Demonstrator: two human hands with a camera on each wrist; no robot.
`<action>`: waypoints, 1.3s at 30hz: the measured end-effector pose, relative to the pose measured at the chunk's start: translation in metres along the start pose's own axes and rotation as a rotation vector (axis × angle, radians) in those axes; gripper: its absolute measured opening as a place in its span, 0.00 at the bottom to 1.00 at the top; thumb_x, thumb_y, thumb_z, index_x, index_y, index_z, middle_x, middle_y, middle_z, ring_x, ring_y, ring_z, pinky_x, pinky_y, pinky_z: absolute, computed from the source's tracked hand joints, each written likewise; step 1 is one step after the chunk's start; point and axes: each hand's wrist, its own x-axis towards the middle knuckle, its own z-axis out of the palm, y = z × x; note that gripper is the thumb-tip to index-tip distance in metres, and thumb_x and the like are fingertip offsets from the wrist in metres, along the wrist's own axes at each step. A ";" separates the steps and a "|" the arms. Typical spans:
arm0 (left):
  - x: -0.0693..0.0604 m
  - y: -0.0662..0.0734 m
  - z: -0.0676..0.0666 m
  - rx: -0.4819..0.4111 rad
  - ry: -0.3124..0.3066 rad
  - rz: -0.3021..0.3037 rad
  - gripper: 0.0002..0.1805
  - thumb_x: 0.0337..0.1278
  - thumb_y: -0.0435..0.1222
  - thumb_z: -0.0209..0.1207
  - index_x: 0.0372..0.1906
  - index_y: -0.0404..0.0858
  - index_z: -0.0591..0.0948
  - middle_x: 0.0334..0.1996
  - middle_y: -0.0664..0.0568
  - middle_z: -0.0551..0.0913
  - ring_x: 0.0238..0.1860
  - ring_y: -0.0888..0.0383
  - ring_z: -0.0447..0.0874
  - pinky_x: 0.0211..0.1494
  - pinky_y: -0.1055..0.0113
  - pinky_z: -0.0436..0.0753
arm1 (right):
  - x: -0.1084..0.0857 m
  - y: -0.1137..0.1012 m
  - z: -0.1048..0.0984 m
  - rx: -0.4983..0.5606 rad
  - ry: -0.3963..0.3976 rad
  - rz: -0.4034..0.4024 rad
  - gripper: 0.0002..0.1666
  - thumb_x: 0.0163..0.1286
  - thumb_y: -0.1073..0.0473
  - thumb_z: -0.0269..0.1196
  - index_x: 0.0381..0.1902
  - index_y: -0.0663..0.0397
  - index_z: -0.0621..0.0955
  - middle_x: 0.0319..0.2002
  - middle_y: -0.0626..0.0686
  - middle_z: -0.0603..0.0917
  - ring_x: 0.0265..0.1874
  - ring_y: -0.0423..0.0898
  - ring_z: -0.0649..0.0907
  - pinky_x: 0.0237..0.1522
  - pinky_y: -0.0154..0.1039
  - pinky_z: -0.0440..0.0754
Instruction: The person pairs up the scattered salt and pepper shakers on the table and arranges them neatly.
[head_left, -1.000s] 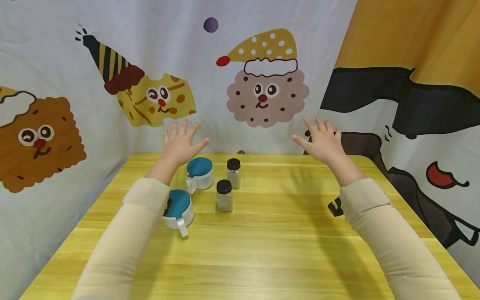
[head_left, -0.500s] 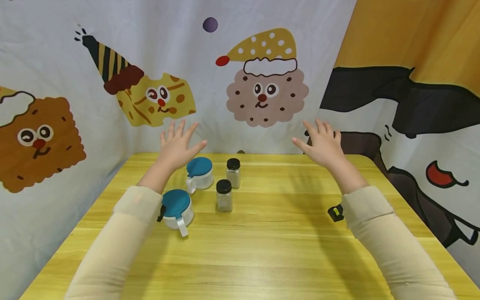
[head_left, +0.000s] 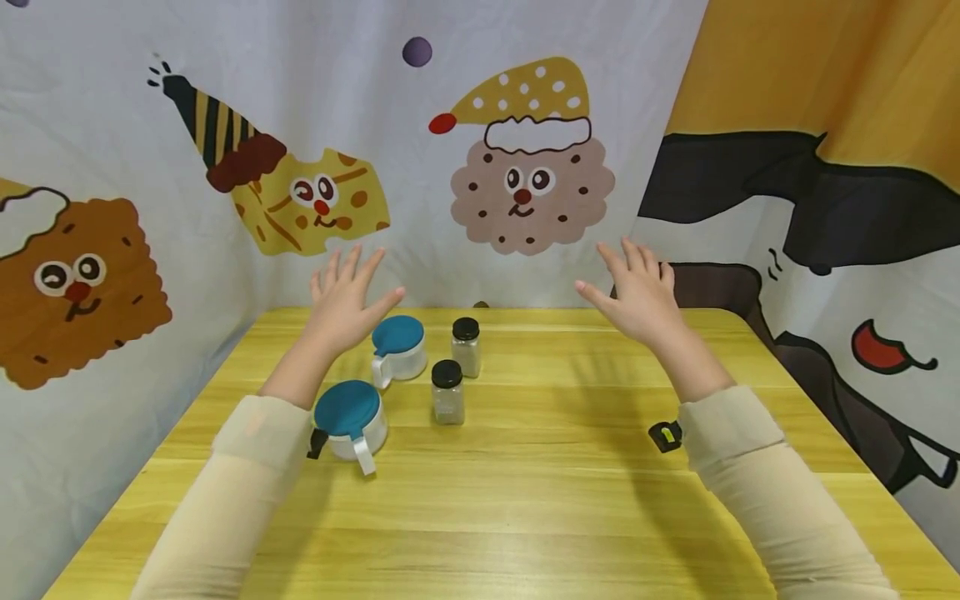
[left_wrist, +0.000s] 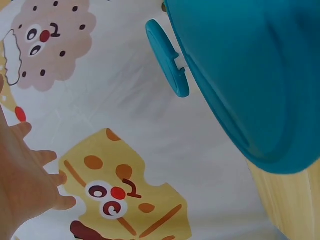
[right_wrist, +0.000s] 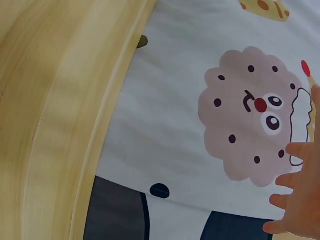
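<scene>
My left hand (head_left: pixel 342 308) is held up with its fingers spread, above and beside two white jars with blue lids. The rear jar (head_left: pixel 405 360) stands just to its right, and the front jar (head_left: pixel 351 417) sits below, close to the sleeve. In the left wrist view a blue lid (left_wrist: pixel 250 75) looms large at the upper right, apart from the hand. My right hand (head_left: pixel 637 296) hovers over the far right of the table, fingers spread and holding nothing. Two clear bottles with black caps, a rear bottle (head_left: pixel 466 350) and a front bottle (head_left: pixel 447 396), stand between the hands.
The wood-grain table (head_left: pixel 510 508) fills the lower view. A patterned curtain (head_left: pixel 435 208) hangs right behind its far edge. Small black wrist-worn pieces show under each forearm, one near the right cuff (head_left: pixel 720 433).
My left hand has drifted a little left and down. The right hand has shifted slightly left. The jars and bottles stand where they were.
</scene>
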 end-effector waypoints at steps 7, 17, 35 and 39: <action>-0.011 -0.001 0.001 -0.050 0.062 0.033 0.44 0.62 0.65 0.45 0.77 0.52 0.48 0.76 0.44 0.42 0.73 0.42 0.28 0.65 0.35 0.31 | -0.006 -0.006 0.003 0.035 0.016 -0.008 0.50 0.67 0.26 0.44 0.76 0.48 0.52 0.74 0.63 0.44 0.71 0.64 0.43 0.63 0.68 0.36; -0.026 0.002 -0.002 -0.156 0.130 0.054 0.43 0.63 0.61 0.49 0.77 0.49 0.50 0.75 0.44 0.46 0.74 0.43 0.34 0.67 0.37 0.34 | -0.015 -0.011 0.010 0.111 0.063 -0.032 0.48 0.68 0.27 0.46 0.76 0.47 0.53 0.75 0.61 0.45 0.71 0.64 0.45 0.64 0.66 0.37; -0.055 -0.001 -0.006 -0.291 0.192 0.024 0.42 0.63 0.56 0.54 0.77 0.51 0.50 0.74 0.45 0.50 0.73 0.43 0.38 0.66 0.34 0.37 | -0.031 -0.026 0.018 0.256 0.125 -0.074 0.45 0.69 0.31 0.50 0.76 0.45 0.54 0.75 0.58 0.47 0.71 0.61 0.47 0.65 0.66 0.39; -0.065 -0.004 -0.005 -0.351 0.183 -0.009 0.42 0.64 0.55 0.53 0.77 0.50 0.49 0.74 0.43 0.49 0.73 0.41 0.38 0.64 0.30 0.38 | -0.037 -0.032 0.025 0.298 0.144 -0.082 0.44 0.69 0.33 0.51 0.75 0.46 0.56 0.74 0.58 0.49 0.71 0.61 0.49 0.64 0.66 0.40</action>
